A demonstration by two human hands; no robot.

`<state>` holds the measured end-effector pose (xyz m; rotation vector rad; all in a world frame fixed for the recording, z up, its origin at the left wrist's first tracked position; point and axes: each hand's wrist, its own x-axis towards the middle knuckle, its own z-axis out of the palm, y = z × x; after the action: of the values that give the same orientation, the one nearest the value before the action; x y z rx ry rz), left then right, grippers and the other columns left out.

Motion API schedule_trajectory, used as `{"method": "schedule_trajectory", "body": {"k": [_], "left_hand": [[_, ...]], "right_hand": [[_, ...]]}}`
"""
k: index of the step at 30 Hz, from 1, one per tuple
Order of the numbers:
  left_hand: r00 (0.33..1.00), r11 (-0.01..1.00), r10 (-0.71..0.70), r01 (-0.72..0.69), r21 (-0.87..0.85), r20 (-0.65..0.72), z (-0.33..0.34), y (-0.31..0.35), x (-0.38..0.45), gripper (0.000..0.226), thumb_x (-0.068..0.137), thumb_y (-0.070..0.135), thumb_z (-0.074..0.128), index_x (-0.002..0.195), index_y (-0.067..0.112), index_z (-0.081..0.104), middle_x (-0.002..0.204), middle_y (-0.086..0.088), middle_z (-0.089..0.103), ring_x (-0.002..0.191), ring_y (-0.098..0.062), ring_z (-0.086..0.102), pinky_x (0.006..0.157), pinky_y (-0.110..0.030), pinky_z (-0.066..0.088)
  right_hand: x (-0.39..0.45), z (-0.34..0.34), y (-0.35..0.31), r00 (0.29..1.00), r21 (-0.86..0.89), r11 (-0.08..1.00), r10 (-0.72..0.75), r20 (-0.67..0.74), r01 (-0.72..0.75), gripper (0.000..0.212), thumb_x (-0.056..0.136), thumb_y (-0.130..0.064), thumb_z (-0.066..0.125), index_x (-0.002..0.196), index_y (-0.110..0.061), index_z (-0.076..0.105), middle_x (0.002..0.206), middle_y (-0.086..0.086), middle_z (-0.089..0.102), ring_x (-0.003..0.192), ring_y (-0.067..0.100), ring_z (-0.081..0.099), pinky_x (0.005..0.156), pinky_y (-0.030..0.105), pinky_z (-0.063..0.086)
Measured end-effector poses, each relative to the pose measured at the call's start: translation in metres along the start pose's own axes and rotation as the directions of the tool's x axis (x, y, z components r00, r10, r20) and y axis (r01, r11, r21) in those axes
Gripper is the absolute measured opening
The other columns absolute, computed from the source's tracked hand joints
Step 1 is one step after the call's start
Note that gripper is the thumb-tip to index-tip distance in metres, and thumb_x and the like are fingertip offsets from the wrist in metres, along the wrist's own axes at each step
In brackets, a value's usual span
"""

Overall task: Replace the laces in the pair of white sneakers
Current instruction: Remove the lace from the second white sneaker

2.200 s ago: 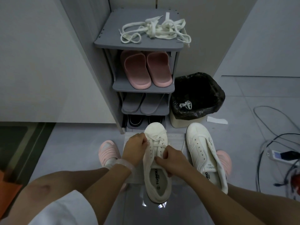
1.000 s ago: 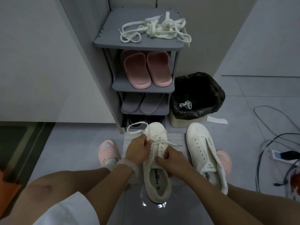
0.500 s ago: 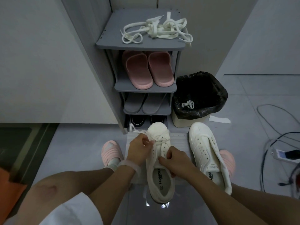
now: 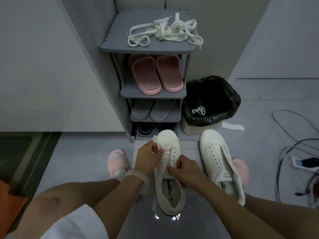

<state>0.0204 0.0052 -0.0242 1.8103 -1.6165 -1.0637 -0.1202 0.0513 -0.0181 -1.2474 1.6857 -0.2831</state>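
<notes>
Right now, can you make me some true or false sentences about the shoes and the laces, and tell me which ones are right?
1. The left hand pinches a lace on the sneaker being laced. True.
2. The other sneaker has laces in it. False: its eyelets are bare.
3. A pile of white laces lies on top of the shoe rack. True.
4. The pink slippers are in the trash bin. False: they sit on a rack shelf; the trash bin holds a small bunched white lace.
5. The right hand rests on the floor. False: it is on the sneaker being laced.
</notes>
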Motion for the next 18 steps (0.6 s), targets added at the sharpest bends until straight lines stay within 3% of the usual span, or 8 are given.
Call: {"method": "schedule_trajectory", "body": {"k": [3,5,8,10,12,14,18], "left_hand": [[1.0,0.995,0.008,-0.009,0.102,0.003,0.0,-0.002,0.0,0.033,0.087,0.015,0.061,0.062,0.02,0.04,0.063,0.007,0.044,0.064,-0.01,0.043,0.056,-0.014,0.029],[0.999,0.997,0.012,-0.009,0.073,-0.044,-0.003,0.001,0.0,0.03,0.087,0.012,0.06,0.063,0.015,0.043,0.061,0.007,0.044,0.061,-0.009,0.04,0.055,-0.011,0.032],[0.95,0.997,-0.067,0.049,-0.067,-0.305,-0.015,0.004,0.01,0.009,0.088,0.008,0.057,0.082,0.002,0.059,0.073,-0.004,0.056,0.07,-0.016,0.048,0.058,-0.017,0.031],[0.917,0.989,-0.119,0.074,-0.129,-0.382,-0.026,0.003,0.019,0.013,0.089,0.01,0.057,0.087,-0.003,0.06,0.079,-0.013,0.061,0.074,-0.022,0.053,0.067,-0.025,0.039],[0.947,0.993,-0.098,0.073,-0.093,-0.307,-0.03,0.001,0.021,0.015,0.088,0.012,0.059,0.086,-0.003,0.061,0.08,-0.016,0.063,0.075,-0.025,0.057,0.07,-0.03,0.045],[0.975,0.996,-0.084,0.079,-0.03,-0.205,-0.026,-0.005,0.016,0.013,0.087,0.014,0.061,0.081,0.003,0.06,0.076,-0.012,0.063,0.071,-0.021,0.055,0.064,-0.025,0.041],[0.996,0.997,-0.062,0.066,0.052,-0.062,-0.014,-0.02,0.002,0.016,0.086,0.018,0.063,0.078,0.012,0.051,0.066,-0.002,0.057,0.066,-0.015,0.052,0.054,-0.02,0.031]], "right_hand": [[0.0,-0.001,0.0,1.0,0.0,1.0,0.001,0.0,-0.001,0.032,0.079,-0.041,0.063,0.074,-0.02,0.04,0.071,0.0,0.057,0.043,0.011,0.056,0.046,0.023,0.048],[0.0,0.0,0.0,1.0,0.001,1.0,-0.006,0.002,0.006,0.032,0.079,-0.041,0.064,0.074,-0.019,0.04,0.071,-0.001,0.056,0.043,0.011,0.056,0.047,0.023,0.048],[0.0,-0.003,0.001,0.999,0.024,1.0,-0.006,0.053,0.005,0.033,0.082,-0.043,0.063,0.076,-0.019,0.041,0.07,-0.001,0.057,0.044,0.01,0.057,0.046,0.021,0.049],[0.002,-0.011,0.0,0.994,0.101,0.995,0.01,0.106,-0.02,0.031,0.085,-0.045,0.06,0.081,-0.018,0.045,0.07,0.0,0.061,0.047,0.011,0.06,0.049,0.023,0.052],[0.009,-0.018,-0.003,0.998,0.117,0.992,-0.054,0.033,0.05,0.021,0.091,-0.037,0.055,0.09,-0.017,0.049,0.067,-0.001,0.061,0.047,0.009,0.06,0.054,0.027,0.055],[0.019,-0.023,-0.007,0.983,0.049,0.988,-0.141,-0.12,0.148,0.01,0.093,-0.021,0.051,0.102,-0.014,0.052,0.068,-0.003,0.058,0.052,0.01,0.058,0.062,0.032,0.055],[0.034,-0.021,-0.018,0.956,-0.191,0.963,-0.227,-0.186,0.191,0.019,0.09,-0.013,0.053,0.109,-0.012,0.053,0.082,-0.002,0.056,0.072,0.01,0.052,0.064,0.021,0.04]]}}
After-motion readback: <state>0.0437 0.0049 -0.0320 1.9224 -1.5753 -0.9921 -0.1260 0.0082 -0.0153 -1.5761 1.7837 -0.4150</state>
